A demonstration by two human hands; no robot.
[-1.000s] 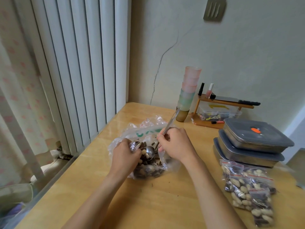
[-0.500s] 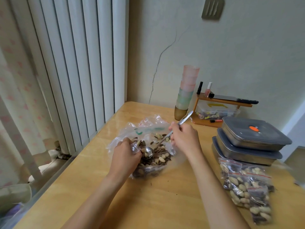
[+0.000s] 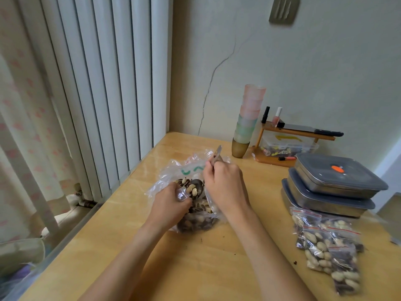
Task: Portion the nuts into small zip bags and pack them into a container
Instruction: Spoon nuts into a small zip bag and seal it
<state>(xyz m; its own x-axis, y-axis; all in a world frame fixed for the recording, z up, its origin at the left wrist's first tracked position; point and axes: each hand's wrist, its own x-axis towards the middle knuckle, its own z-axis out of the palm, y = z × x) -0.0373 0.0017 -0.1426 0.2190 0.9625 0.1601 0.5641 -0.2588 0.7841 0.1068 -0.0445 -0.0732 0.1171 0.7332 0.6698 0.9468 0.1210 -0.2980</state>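
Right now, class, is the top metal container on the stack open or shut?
Shut. The top container has its grey lid seated flat over the rim, with an orange tab in the middle. No gap shows, and its contents cannot be seen.

Scooping nuts at the table's left edge

Right hand (image 3: 225, 187) grips a spoon (image 3: 196, 187) loaded with nuts; left hand (image 3: 168, 206) pinches a small zip bag (image 3: 181, 194) beside it.

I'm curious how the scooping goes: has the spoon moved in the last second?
Yes. The spoon, held in the right hand, has tipped up: its handle swung back from the stacked cups and its bowl now carries nuts above the big bag.
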